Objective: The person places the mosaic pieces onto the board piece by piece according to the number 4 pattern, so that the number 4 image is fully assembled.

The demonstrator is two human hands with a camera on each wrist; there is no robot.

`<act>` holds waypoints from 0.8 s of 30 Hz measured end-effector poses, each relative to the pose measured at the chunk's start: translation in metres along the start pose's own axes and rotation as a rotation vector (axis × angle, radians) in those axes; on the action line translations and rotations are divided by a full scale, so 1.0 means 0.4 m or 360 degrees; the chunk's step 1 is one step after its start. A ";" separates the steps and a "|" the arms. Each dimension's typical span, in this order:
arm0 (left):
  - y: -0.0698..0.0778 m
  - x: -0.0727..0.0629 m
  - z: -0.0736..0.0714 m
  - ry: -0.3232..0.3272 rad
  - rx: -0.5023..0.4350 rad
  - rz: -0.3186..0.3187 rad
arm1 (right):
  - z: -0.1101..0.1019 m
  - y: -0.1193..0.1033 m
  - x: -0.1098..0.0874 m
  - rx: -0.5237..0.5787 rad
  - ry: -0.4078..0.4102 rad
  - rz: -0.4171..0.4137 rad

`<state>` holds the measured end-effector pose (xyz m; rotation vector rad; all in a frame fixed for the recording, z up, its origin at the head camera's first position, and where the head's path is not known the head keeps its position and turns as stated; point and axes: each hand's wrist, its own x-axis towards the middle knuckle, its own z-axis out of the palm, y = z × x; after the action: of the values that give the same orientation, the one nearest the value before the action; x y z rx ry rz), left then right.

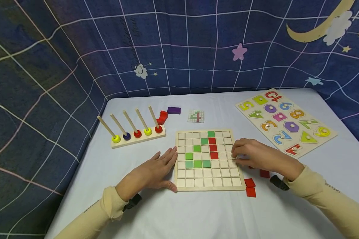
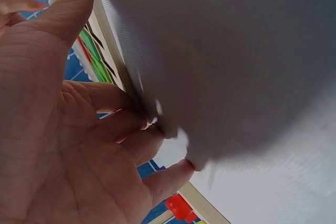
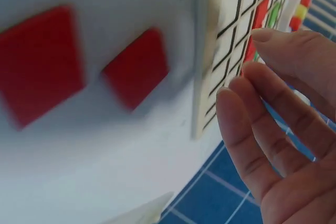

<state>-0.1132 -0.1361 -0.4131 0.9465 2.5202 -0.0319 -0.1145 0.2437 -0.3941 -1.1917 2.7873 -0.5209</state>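
A square wooden grid board (image 1: 209, 182) lies on the table, with green tiles (image 1: 189, 156) in a stepped outline and a column of red tiles (image 1: 213, 148). Along the board's left edge rests my left hand (image 1: 152, 171), its fingers and thumb spread against the wooden side. My right hand (image 1: 257, 154) is over the board's right edge, fingers bent loosely. In the right wrist view no piece shows between the thumb (image 3: 289, 45) and fingers. Loose red tiles (image 1: 250, 192) lie to the right of the board, one partly hidden beneath the right hand.
Behind the board lies a small pattern card (image 1: 195, 116). A peg stand (image 1: 128, 142) with coloured beads is at the left, near a red piece (image 1: 162, 118) and a purple block (image 1: 174, 110). A number puzzle board (image 1: 287, 124) lies at the right. Patterned cloth (image 1: 179, 49) hangs behind.
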 end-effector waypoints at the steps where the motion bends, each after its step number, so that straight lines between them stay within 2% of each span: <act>1: 0.000 0.000 0.000 0.0001 -0.0005 -0.0001 | -0.004 0.006 -0.010 -0.0003 -0.0005 0.0008; 6: -0.002 0.001 0.000 -0.0007 -0.0011 -0.0017 | -0.019 0.034 -0.054 0.0000 -0.0093 0.0070; 11: -0.004 0.000 0.000 -0.0015 -0.0008 -0.0023 | -0.007 0.055 -0.077 -0.0003 -0.0217 0.0122; 19: -0.002 -0.003 -0.002 -0.0003 -0.0018 -0.0006 | 0.010 0.064 -0.085 0.0020 -0.0196 0.0106; 24: 0.001 -0.004 -0.004 0.0002 -0.0016 0.0001 | 0.004 0.056 -0.081 0.0009 -0.0125 0.0028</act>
<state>-0.1124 -0.1364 -0.4109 0.9439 2.5186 -0.0182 -0.1070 0.2808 -0.4053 -1.1590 2.7259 -0.4698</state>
